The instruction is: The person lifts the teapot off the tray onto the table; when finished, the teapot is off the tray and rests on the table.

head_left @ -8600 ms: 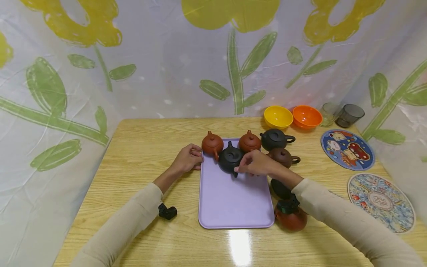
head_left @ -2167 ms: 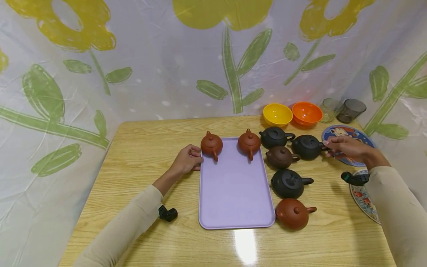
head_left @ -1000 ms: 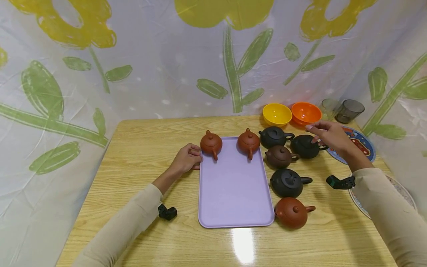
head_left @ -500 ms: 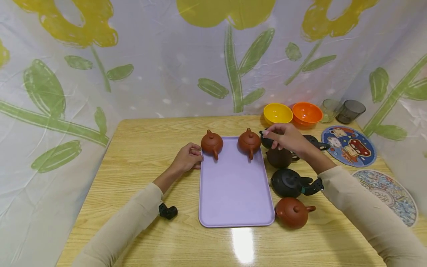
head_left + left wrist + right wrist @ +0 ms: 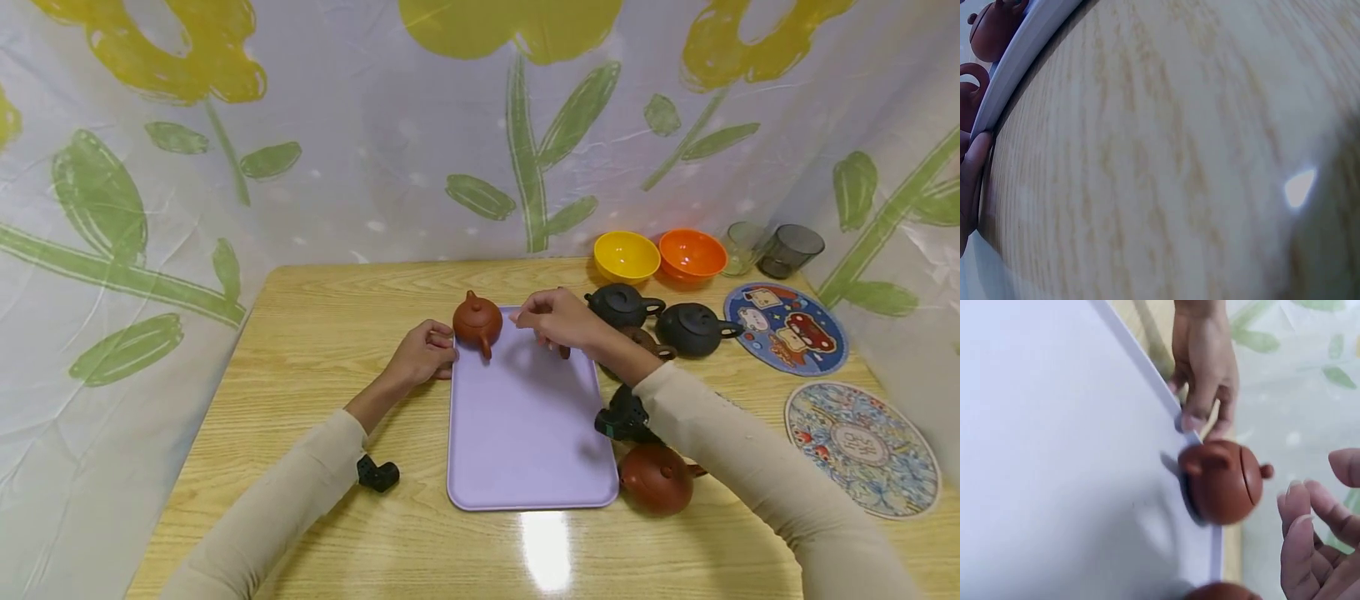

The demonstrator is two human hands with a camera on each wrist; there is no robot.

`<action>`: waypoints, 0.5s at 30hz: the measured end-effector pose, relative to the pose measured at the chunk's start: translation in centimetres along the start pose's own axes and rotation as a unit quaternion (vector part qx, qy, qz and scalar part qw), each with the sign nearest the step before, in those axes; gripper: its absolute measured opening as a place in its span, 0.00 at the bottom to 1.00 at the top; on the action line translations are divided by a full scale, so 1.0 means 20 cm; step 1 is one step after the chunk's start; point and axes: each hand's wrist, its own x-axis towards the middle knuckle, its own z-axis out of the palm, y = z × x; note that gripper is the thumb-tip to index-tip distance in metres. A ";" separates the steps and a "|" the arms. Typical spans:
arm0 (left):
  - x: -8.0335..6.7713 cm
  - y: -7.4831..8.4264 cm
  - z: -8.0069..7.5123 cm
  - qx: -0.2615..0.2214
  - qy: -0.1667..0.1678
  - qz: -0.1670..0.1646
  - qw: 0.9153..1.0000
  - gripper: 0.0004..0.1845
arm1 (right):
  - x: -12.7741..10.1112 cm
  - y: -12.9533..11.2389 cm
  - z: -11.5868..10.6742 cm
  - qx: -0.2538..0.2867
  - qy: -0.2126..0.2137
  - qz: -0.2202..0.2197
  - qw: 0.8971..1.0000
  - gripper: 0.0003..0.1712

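My left hand [image 5: 423,350] grips the left rim of the lilac tray [image 5: 525,450] near its far corner. Just beside it, a small reddish-brown teapot [image 5: 477,322] sits on the tray's far left corner, handle toward me. Over the far part of the tray hovers my right hand [image 5: 558,319], fingers loosely bent and holding nothing. It hides most of a second reddish-brown teapot at the far right corner; only the handle shows below the hand. In the right wrist view, the right hand [image 5: 1322,544] is apart from the left corner teapot [image 5: 1225,481].
Right of the tray stand black teapots [image 5: 690,328], a dark brown one partly hidden by my arm, and a larger red-brown teapot [image 5: 656,477]. Farther back are a yellow bowl [image 5: 627,256], an orange bowl [image 5: 692,255] and two glasses [image 5: 789,250]. Two round mats [image 5: 862,447] lie far right.
The black teapot formerly on the tray now stands right of it, released. My right hand has swung left from its handle to over the tray. The left hand has stayed at the rim.
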 end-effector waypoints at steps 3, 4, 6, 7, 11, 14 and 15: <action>0.00 0.00 0.00 -0.004 0.000 0.003 1.000 0.23 | 0.03 -0.02 0.05 -0.011 -0.004 0.003 1.000 0.15; 0.00 0.00 0.00 -0.005 -0.001 0.003 1.000 0.23 | 0.04 -0.02 0.07 -0.013 -0.005 0.002 1.000 0.15; 0.00 0.00 0.00 -0.007 -0.001 0.005 1.000 0.23 | 0.06 -0.03 0.10 -0.016 -0.008 0.000 1.000 0.16; 0.00 0.00 0.00 -0.007 -0.001 0.006 1.000 0.23 | 0.07 -0.03 0.11 -0.016 -0.010 0.001 1.000 0.17; -0.01 0.01 0.00 -0.011 -0.001 0.005 1.000 0.22 | 0.11 -0.02 0.16 -0.025 -0.012 0.001 1.000 0.16; -0.01 0.01 0.00 -0.011 -0.002 0.006 1.000 0.23 | 0.13 -0.02 0.20 -0.051 -0.010 0.003 0.999 0.14; -0.01 0.01 0.00 -0.011 -0.003 0.006 1.000 0.23 | 0.13 -0.02 0.21 -0.063 -0.010 0.003 0.998 0.14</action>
